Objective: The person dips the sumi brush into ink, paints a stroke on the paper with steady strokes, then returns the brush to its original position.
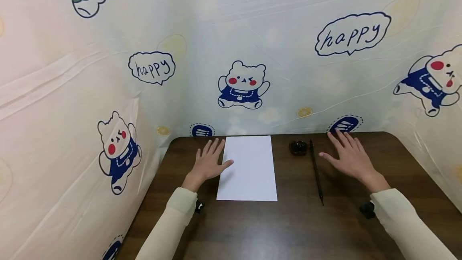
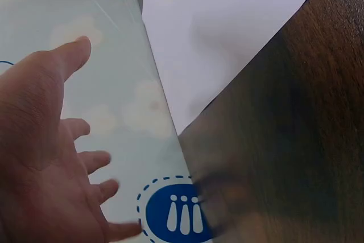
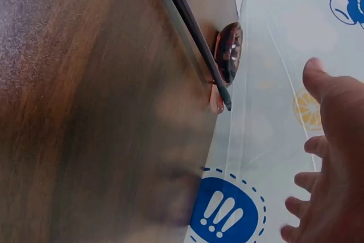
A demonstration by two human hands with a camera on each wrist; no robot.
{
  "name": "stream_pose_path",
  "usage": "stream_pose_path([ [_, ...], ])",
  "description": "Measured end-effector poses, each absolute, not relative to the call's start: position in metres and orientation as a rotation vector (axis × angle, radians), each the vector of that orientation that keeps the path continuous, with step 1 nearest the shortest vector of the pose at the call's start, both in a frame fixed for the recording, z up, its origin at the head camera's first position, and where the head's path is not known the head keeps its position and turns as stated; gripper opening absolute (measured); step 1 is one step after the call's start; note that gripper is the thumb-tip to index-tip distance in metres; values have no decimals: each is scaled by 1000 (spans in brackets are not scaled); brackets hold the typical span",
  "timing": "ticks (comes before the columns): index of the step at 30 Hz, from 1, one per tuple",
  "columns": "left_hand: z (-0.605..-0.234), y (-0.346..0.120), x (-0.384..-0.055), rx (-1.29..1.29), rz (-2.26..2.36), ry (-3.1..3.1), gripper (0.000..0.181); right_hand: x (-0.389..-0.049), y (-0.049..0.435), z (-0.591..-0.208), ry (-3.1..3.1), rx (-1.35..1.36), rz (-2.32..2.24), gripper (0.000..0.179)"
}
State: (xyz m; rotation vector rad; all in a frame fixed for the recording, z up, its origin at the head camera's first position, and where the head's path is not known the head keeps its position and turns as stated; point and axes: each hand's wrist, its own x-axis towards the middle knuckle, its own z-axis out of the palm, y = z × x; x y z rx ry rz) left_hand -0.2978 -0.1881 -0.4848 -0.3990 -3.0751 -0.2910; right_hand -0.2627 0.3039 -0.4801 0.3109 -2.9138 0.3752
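A blank sheet of white paper [image 1: 247, 171] lies on the brown table; its lower part also shows in the left wrist view as a white sheet [image 2: 210, 38]. My left hand [image 1: 208, 163] hovers with spread fingers at the paper's left edge, its thumb over the sheet. Right of the paper sits a small, dark, glassy round dish [image 1: 298, 147]; its contents cannot be made out. Beside it lies a slim dark stick [image 1: 315, 171] like a writing brush, pointed at its near end. To the right of that stick, my right hand [image 1: 350, 159] has its fingers spread and holds nothing.
The wooden table [image 1: 252, 232] has rounded far corners. Along its back and sides hangs a pale curtain [image 1: 288, 91] printed with bears and "happy" bubbles, close to both hands' fingertips. A dark device [image 1: 367, 210] is on the right wrist, another [image 1: 199, 206] on the left.
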Motion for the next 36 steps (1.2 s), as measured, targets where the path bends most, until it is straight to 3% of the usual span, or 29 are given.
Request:
stream_pose_path([
  [17, -490, -190, -280, -454, -464, -3016, 66, -242, 294, -487, -2764, 475, 353, 51],
  [36, -514, -199, -267, -627, -476, -3190, 75, -236, 281, -516, -2685, 834, 362, 34],
])
